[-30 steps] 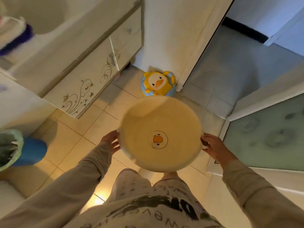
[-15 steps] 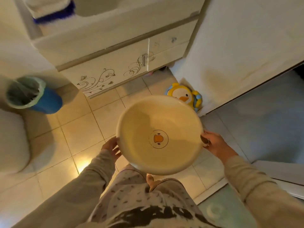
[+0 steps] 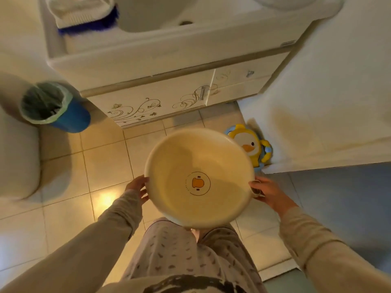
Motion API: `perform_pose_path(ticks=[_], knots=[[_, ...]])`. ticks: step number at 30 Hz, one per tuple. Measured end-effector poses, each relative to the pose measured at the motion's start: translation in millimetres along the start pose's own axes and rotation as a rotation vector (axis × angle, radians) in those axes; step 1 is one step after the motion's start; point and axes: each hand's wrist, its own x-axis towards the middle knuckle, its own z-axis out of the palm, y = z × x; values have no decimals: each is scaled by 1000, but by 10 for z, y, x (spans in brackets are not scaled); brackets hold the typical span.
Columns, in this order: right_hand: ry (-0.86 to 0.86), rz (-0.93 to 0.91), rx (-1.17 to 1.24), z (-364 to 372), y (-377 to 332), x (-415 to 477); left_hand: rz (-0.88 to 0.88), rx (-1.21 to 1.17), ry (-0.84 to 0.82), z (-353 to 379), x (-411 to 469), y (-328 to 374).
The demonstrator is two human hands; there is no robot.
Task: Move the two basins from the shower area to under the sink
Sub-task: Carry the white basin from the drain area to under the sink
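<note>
Round cream basin [image 3: 190,166], shallow, smooth plastic, rolled rim, small handle loop with a hole at the right edge. Printed at the centre of the bottom: a thin circle enclosing an orange duck face with tiny lettering along the ring. Inside empty and dry-looking. Held in the air above the tiled floor, tipped slightly so the near edge sits lower, mouth facing up. Gripped at opposite sides of the rim: left hand [image 3: 137,187] at the left edge, right hand [image 3: 268,193] at the handle loop. Positioned in front of the sink cabinet [image 3: 160,106], its doors shut. Only one basin in sight.
</note>
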Motion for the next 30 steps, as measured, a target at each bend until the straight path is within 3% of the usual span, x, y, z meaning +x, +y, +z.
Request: perform_pose_path(ticks=[9, 17, 24, 30], knots=[[-123, 110, -159, -3, -292, 700, -62, -40, 135, 200, 193, -83], [-103, 147, -383, 173, -548, 1462, -204, -53, 219, 319, 674, -291], [-128, 198, -558, 581, -266, 2793, -281, -47, 233, 424, 2006, -596], [-178, 47, -700, 1033, -384, 4102, -220, 57, 121, 535, 3361, -538]])
